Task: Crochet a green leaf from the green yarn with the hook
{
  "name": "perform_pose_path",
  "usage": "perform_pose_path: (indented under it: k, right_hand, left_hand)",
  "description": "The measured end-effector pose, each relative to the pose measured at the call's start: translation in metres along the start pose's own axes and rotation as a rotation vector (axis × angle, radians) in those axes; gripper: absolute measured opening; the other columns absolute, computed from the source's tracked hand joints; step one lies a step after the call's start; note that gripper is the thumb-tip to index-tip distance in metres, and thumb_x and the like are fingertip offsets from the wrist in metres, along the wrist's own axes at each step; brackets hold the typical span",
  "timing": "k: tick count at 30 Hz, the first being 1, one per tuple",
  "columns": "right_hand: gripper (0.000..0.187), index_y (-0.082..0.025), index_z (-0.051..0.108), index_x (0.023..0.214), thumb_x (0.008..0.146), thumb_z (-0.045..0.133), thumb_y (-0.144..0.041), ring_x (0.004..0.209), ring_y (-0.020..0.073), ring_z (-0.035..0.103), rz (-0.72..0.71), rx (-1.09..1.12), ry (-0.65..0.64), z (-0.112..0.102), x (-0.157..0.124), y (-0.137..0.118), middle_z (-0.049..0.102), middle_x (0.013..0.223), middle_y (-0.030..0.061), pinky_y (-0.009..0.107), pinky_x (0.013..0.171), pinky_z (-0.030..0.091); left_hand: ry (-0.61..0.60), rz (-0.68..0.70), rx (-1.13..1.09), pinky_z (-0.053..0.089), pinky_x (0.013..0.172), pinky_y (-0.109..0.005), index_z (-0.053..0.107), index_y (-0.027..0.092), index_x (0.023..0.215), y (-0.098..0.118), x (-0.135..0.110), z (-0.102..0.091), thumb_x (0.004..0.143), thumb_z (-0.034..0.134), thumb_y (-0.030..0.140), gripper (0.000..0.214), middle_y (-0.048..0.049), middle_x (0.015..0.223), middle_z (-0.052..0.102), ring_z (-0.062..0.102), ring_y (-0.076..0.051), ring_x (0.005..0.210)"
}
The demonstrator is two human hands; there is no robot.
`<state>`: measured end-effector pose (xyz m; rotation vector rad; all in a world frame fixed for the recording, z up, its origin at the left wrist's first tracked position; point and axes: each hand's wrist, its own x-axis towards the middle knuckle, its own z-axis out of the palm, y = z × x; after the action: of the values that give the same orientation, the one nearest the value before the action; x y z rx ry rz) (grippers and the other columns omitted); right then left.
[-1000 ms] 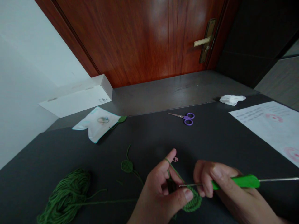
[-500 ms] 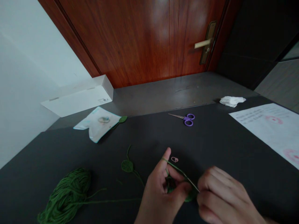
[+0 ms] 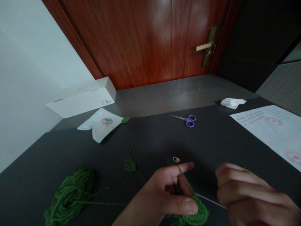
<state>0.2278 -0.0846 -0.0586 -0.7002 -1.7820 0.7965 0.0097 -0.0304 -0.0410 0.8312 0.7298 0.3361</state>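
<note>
Head view put the left hand (image 3: 160, 196) right on the crochet piece (image 3: 196, 215), pinching it in a narrow hold between thumb and fingers, low in my frame. Its index finger (image 3: 185, 165) stood out straight, and a yarn strand (image 3: 182, 177) ran from it down to the piece. The right hand (image 3: 249, 194) was closed around the hook (image 3: 211, 201), hiding the handle; only the metal shaft showed, slanting from the fist to the piece.

Just past the left index finger, a small pink stitch marker (image 3: 176, 159) lay on the dark table (image 3: 211, 150). A small green leaf (image 3: 129, 165) with a yarn stem lay to the left of the hand, and further left sat the green yarn ball (image 3: 70, 194), with a loose strand running toward the hand. Farther out I had purple scissors (image 3: 189, 121) and printed paper (image 3: 265, 128) with red stamps. A white tissue (image 3: 232, 103) lay near the paper, and a second leaf (image 3: 125, 120) touched a clear packet (image 3: 101, 124). Behind the packet stood a white box (image 3: 82, 100), in front of a wooden door (image 3: 141, 37).
</note>
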Motion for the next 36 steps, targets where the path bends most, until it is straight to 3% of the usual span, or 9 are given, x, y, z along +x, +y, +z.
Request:
perform_pose_path:
  k: [3,6,12,18,20,24,26,31,36]
  right_hand:
    - [0.038,-0.025,0.066,0.081,0.102,0.037,-0.039,0.059,0.0186,0.056,0.038,0.098,0.003,0.002,0.002,0.0,0.062,0.063,0.002,0.035,0.06,0.043]
    - [0.042,-0.024,0.062,0.071,0.101,0.037,-0.039,0.059,0.0169,0.054,0.226,0.301,0.126,0.01,0.003,0.0,0.058,0.061,0.0001,0.033,0.06,0.041]
    - [0.047,-0.023,0.066,0.059,0.098,0.046,-0.041,0.056,0.0161,0.048,0.47,0.657,0.289,0.022,0.007,0.003,0.056,0.053,-0.001,0.031,0.061,0.039]
    - [0.047,-0.023,0.064,0.057,0.097,0.047,-0.041,0.054,0.0169,0.044,0.561,0.781,0.343,0.024,0.011,0.003,0.053,0.05,-0.0008,0.031,0.062,0.04]
    - [0.047,-0.023,0.064,0.057,0.097,0.047,-0.041,0.055,0.0168,0.044,0.571,0.772,0.35,0.025,0.012,0.003,0.053,0.051,-0.0007,0.031,0.064,0.04]
    - [0.045,-0.023,0.064,0.061,0.097,0.049,-0.045,0.06,0.0169,0.046,0.574,0.666,0.361,0.028,0.012,0.007,0.055,0.058,-0.0003,0.03,0.063,0.039]
    - [0.043,-0.023,0.065,0.062,0.095,0.052,-0.048,0.064,0.0175,0.047,0.578,0.585,0.333,0.03,0.011,0.01,0.055,0.062,0.0002,0.03,0.064,0.038]
    - [0.043,-0.022,0.065,0.064,0.095,0.051,-0.048,0.066,0.018,0.048,0.621,0.569,0.301,0.032,0.013,0.016,0.055,0.066,0.0005,0.031,0.066,0.037]
    - [0.049,-0.021,0.06,0.06,0.1,0.04,-0.044,0.06,0.0173,0.044,0.721,0.678,0.315,0.03,0.018,0.016,0.053,0.06,0.0,0.032,0.061,0.037]
  left_hand:
    - [-0.021,-0.024,-0.025,0.037,0.068,-0.022,0.06,0.017,0.128,-0.004,0.0,0.0,0.058,0.086,0.018,0.075,0.0032,0.078,0.062,0.053,-0.008,0.068]
    - [-0.045,-0.014,-0.117,0.038,0.074,-0.023,0.065,0.016,0.121,-0.008,0.001,0.003,0.056,0.086,0.019,0.069,0.0003,0.081,0.064,0.055,-0.01,0.072]
    - [-0.3,-0.022,-0.208,0.036,0.073,-0.021,0.067,0.009,0.115,-0.001,0.006,0.007,0.06,0.083,0.022,0.059,-0.0025,0.079,0.061,0.051,-0.01,0.071]
    - [-0.298,-0.018,-0.184,0.036,0.076,-0.023,0.067,0.01,0.118,-0.001,0.006,0.005,0.063,0.082,0.021,0.058,-0.0059,0.088,0.064,0.054,-0.012,0.078]
    - [-0.25,0.008,-0.164,0.038,0.078,-0.024,0.066,0.011,0.12,-0.003,0.005,0.004,0.064,0.082,0.021,0.06,-0.0044,0.085,0.063,0.056,-0.012,0.077]
    - [0.093,0.097,-0.035,0.039,0.071,-0.022,0.06,0.018,0.128,-0.008,0.005,0.003,0.065,0.083,0.023,0.067,0.0019,0.08,0.059,0.053,-0.009,0.071]
    - [0.204,0.151,0.065,0.04,0.069,-0.023,0.056,0.019,0.132,-0.013,0.008,0.002,0.067,0.081,0.024,0.069,0.0028,0.08,0.057,0.051,-0.009,0.069]
    - [0.25,0.187,0.185,0.043,0.073,-0.027,0.05,0.019,0.137,-0.02,0.015,0.002,0.067,0.077,0.023,0.075,0.0034,0.081,0.056,0.053,-0.011,0.073]
    - [0.276,0.132,0.237,0.044,0.072,-0.029,0.048,0.019,0.138,-0.014,0.012,0.009,0.064,0.075,0.021,0.078,0.0,0.087,0.061,0.056,-0.015,0.075]
